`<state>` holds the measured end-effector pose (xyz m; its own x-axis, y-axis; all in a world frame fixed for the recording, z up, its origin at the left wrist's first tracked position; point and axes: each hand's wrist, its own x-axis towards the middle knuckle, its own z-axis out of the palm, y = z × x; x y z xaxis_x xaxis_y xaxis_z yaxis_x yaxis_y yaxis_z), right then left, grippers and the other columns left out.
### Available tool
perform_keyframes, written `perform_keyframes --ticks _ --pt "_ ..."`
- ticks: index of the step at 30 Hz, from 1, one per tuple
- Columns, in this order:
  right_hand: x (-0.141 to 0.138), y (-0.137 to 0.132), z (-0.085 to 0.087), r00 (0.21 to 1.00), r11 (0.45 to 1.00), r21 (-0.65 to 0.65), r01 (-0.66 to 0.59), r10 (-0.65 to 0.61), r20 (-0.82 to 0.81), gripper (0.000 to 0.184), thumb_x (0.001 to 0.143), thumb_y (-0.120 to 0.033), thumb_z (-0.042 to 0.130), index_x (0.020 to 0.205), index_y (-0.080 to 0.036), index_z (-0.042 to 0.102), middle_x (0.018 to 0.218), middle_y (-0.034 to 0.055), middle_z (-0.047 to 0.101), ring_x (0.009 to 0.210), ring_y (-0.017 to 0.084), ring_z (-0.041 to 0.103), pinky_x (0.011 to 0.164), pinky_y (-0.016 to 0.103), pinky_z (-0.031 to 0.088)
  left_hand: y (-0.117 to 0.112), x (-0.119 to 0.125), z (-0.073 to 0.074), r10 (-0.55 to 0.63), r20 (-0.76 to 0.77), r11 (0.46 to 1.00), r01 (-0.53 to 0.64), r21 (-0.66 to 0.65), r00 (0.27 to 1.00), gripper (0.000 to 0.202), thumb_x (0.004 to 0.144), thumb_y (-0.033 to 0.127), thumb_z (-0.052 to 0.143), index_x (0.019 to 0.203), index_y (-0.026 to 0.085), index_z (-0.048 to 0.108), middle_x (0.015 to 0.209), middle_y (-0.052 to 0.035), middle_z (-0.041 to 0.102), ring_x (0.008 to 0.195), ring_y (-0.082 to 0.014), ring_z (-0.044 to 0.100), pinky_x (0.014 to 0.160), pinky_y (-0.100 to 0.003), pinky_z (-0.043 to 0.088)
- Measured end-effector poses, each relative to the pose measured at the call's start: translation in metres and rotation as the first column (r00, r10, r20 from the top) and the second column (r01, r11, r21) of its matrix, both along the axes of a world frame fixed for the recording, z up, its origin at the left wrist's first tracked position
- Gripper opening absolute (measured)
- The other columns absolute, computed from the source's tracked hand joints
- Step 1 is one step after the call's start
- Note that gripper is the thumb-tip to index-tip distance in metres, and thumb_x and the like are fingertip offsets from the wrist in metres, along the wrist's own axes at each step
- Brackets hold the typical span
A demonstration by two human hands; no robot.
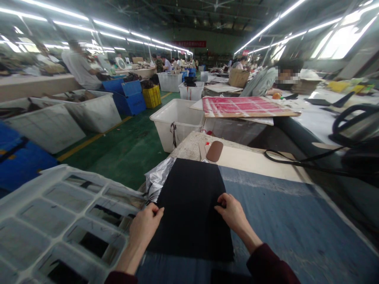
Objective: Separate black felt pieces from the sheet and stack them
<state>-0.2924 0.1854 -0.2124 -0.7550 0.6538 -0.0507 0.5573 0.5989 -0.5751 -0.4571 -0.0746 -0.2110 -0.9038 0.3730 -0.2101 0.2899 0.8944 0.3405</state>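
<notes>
Left grip: thumb and fingers pinched on the left edge of a black sheet. Right grip: same pinch, opposite edge, roughly level with the other. Sheet lies between and beneath the two, spread over a blue mat on the bench; its far end reaches well past both grips, its near end back between the forearms. Holding opposite edges probably keeps it square and taut across; light fingertip pinches would suit something thin and limp, and leave its middle uncovered. Mat continues to the right of the right grip, presumably a smooth bed for laying things flat. Just beyond the left grip, crumpled silver material sits along the sheet's edge; whether it runs underneath, cannot tell. Ahead of the right grip, past the sheet's far end, a brown piece, perhaps parked there to stay out of the way yet within reach. Cream board beside it, farther right; black strap looping over that. Left of the left grip, a pale rack with open cells, dark pieces visible through some; closeness suggests handy storage.
</notes>
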Motion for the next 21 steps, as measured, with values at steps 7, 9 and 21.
perform_keyframes --ticks 7,9,21 --pt "-0.002 0.001 0.001 1.0 1.0 -0.009 -0.017 0.017 0.015 0.013 0.072 -0.016 0.067 0.081 -0.021 0.06 0.078 -0.0006 0.058 0.072 0.016 0.057 0.065 0.026 0.039 0.0 0.0 0.0 0.002 -0.007 1.0 -0.002 -0.012 1.0 0.027 0.09 0.047 0.047 0.079 0.026 0.06 0.073 -0.003 0.068 0.075 -0.0237 0.066 0.058 -0.027 0.032" --pt "-0.002 0.001 0.001 1.0 1.0 -0.006 -0.014 0.015 0.02 0.011 0.072 -0.016 0.066 0.079 -0.021 0.059 0.078 -0.0004 0.059 0.072 0.016 0.057 0.065 0.026 0.038 0.0 0.0 0.001 -0.001 -0.001 1.0 0.001 -0.013 1.0 0.027 0.09 0.047 0.047 0.08 0.025 0.06 0.074 -0.0033 0.069 0.075 -0.024 0.067 0.058 -0.027 0.033" --pt "0.008 0.008 -0.006 0.993 0.993 -0.116 -0.019 0.033 0.116 0.028 0.079 -0.045 0.054 0.067 -0.021 0.06 0.06 0.001 0.062 0.059 0.018 0.058 0.055 0.028 0.035 0.001 0.003 0.003 0.049 -0.048 0.999 -0.048 0.02 0.998 0.023 0.088 0.044 0.054 0.08 0.025 0.064 0.078 -0.0024 0.072 0.076 -0.0201 0.067 0.057 -0.026 0.031"
